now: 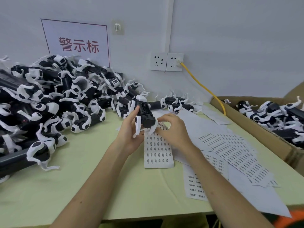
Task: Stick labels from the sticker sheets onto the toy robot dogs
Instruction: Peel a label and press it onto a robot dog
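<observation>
Dog (145, 114), one, in left hand (130, 131)

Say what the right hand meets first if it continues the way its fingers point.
Probably the toy robot dog in the left hand; the right hand pinches the sticker sheet just short of it, depth unclear.

A yellow cable (199, 83) leaves the wall socket (174, 62) right of a sign (77, 45).

Factory assembly bench (82, 178): heap of toy robot dogs (49, 99), carton (286, 150) w/ more, sticker sheets (230, 150).
</observation>
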Demonstrator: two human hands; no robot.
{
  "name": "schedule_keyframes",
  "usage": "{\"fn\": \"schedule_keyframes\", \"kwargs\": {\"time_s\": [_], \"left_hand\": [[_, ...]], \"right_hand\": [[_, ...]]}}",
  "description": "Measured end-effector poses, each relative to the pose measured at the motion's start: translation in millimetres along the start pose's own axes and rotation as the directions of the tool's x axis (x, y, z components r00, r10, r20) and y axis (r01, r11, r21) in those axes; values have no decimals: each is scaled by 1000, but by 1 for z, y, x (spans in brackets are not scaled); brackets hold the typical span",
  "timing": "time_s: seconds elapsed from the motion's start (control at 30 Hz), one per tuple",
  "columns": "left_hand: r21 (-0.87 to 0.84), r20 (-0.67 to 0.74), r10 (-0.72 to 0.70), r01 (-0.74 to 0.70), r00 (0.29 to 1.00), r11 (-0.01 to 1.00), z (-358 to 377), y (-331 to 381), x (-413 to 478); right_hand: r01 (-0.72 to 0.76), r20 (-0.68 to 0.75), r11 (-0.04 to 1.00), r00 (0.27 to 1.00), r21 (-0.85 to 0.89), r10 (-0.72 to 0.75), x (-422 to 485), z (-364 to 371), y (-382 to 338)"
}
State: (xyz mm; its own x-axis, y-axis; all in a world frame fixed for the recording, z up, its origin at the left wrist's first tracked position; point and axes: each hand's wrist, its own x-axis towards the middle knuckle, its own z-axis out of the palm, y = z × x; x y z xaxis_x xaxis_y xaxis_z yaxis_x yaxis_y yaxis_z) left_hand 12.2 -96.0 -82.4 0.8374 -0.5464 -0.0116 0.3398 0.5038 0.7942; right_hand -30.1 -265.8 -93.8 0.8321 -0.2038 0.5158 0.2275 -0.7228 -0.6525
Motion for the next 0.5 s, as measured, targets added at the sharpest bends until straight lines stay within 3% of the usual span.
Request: {"fn": "schedule_keyframes", "kwargs": {"time_s": [0.2, 0.5], "left_hand": [[111, 104, -52, 40, 993, 993, 0, 2, -5], [222, 36, -47, 38, 998, 974, 3, 1, -5]], "right_hand": [[-67, -14, 996, 998, 56, 68, 0, -2, 3], [-80, -4, 995, 997, 58, 81, -1, -2, 1]]}}
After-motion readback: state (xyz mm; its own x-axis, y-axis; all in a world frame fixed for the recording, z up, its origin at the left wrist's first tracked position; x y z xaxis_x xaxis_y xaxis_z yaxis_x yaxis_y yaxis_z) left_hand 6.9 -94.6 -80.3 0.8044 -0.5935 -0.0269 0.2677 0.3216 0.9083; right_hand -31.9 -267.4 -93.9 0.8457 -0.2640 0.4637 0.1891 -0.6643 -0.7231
